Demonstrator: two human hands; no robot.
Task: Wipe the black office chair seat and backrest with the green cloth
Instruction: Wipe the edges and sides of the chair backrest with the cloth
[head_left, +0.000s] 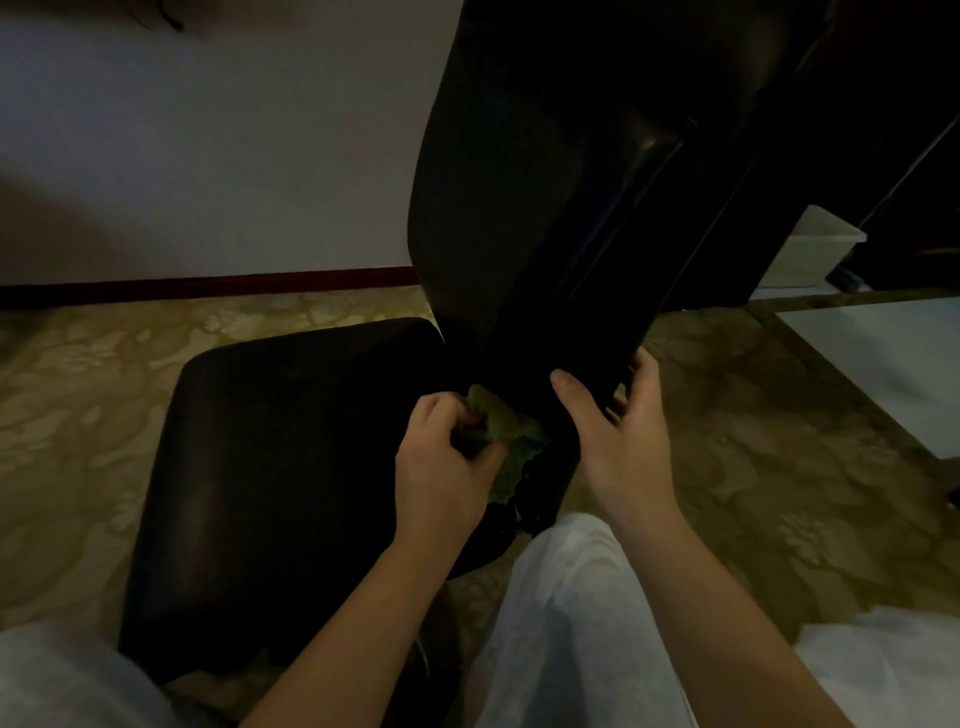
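The black office chair fills the middle of the dim head view, seen from behind. Its seat (270, 467) lies to the left and its backrest (561, 182) rises up the centre. My left hand (441, 467) grips the crumpled green cloth (506, 441) at the joint where the backrest meets the seat. My right hand (618, 431) holds the lower edge of the backrest, thumb on the near face and fingers curled round the far side.
Patterned yellowish carpet (779, 493) surrounds the chair. A pale wall with a dark red skirting board (208, 286) runs behind. A white box (810, 249) stands at the right by dark furniture. My knee in light trousers (571, 623) is just below the hands.
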